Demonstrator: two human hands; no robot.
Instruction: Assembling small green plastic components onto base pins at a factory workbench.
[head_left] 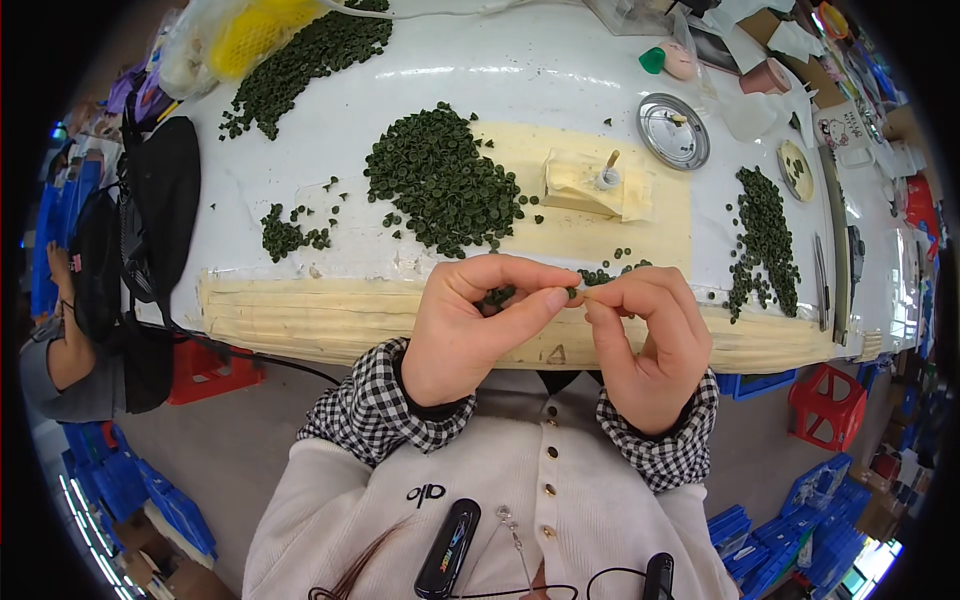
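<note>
Here, in the head view, the left hand [462, 325] pinches a small green piece [572, 292] between thumb and finger. The right hand [658, 335] has its fingertips close together, just beside it — I can't tell if they hold anything. Past the left fingers sits a big green pile [440, 180] — and past both hands' fingers, a yellowish block [572, 180].

Bright, even white light covers the table [560, 95], with a streak of glare across it toward 12 o'clock. Light strips [92, 538] glow at 8 o'clock, and a washed-out bright patch shines at 4. The floor [250, 450] is dimmer. The left hand [455, 335] and right hand [655, 340] look clear, softly shaded. Toward the black rim, straight edges bow and shapes stretch.
</note>
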